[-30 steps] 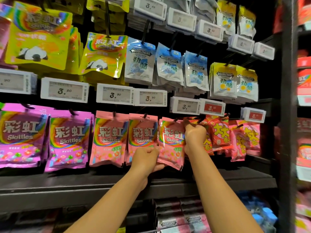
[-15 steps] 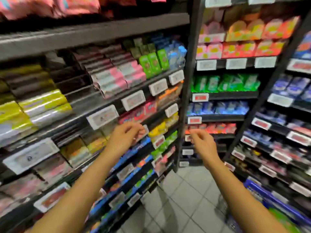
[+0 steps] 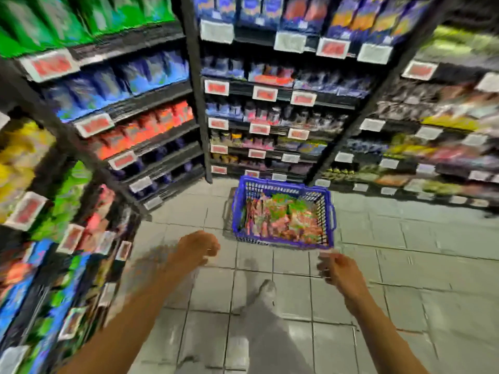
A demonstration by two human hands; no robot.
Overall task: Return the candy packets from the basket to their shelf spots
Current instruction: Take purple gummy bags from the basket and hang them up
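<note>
A blue plastic basket [image 3: 282,184] stands on the tiled floor ahead of me, holding several candy packets [image 3: 283,220] in pink, red and green. My left hand [image 3: 198,247] hovers low, just left of and short of the basket's near corner, fingers loosely curled and holding nothing. My right hand [image 3: 337,268] is just below the basket's near right corner, fingers apart and empty. The view is blurred by motion.
Dark shelving full of packets lines the left side [image 3: 129,109], the back [image 3: 270,90] and the right [image 3: 432,136], with price tags on the edges. My leg and shoe [image 3: 266,292] stand on the grey tiled floor [image 3: 405,265] between my arms.
My view has swung down from the Skittles pegs, past lower shelves, to the floor. Both hands left the pink packet on the shelf and dropped empty toward the basket.
</note>
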